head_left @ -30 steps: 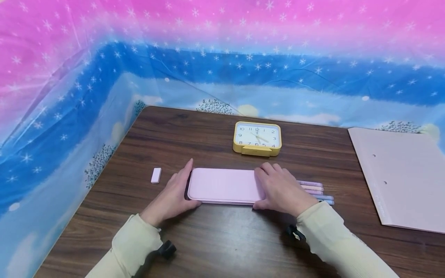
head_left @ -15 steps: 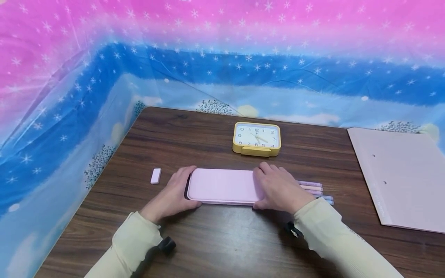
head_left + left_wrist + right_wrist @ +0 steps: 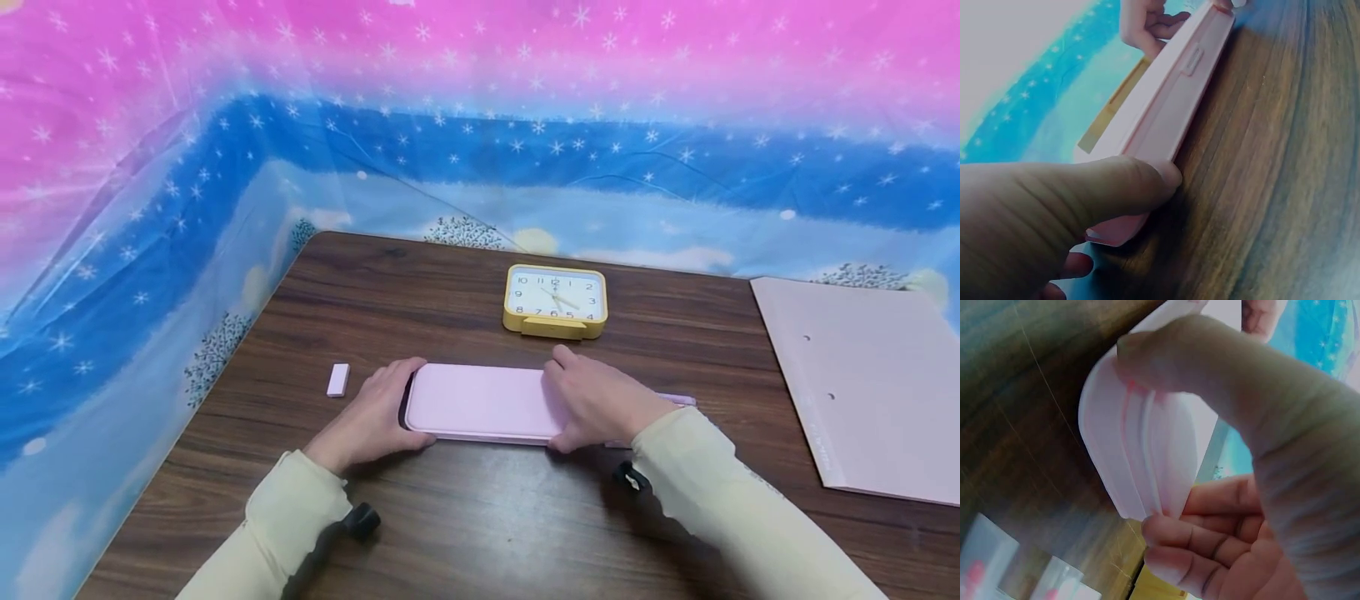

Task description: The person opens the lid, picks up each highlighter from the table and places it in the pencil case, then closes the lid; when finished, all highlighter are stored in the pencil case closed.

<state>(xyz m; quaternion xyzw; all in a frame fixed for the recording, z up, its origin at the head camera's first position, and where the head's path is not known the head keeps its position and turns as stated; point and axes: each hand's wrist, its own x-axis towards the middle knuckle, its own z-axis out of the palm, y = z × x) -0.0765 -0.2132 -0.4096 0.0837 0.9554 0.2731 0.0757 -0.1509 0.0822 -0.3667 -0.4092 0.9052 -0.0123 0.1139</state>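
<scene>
A pale pink pencil case (image 3: pixel 483 402) lies lengthwise before me, its lid down. My left hand (image 3: pixel 367 417) grips its left end, thumb along the near side and fingers at the far corner. At the opposite end my right hand (image 3: pixel 600 400) holds the case the same way, also seen in the right wrist view. A small clasp tab (image 3: pixel 1192 59) shows on the near long side in the left wrist view. A lilac pen (image 3: pixel 678 400) pokes out beyond the right hand. More pens (image 3: pixel 988 556) show in the right wrist view; in the head view the right arm mostly hides them.
Left of the case lies a white eraser (image 3: pixel 338 380). A yellow clock (image 3: pixel 555 302) stands behind it. On the right is a pale pink folder (image 3: pixel 862 392). The brown wooden table (image 3: pixel 487 525) ends at a snowflake-patterned cloth (image 3: pixel 480 133).
My left hand's fingers have closed onto the far left corner of the case. The right hand has shifted slightly, and fewer pens show beside it. The case stays nearly in place.
</scene>
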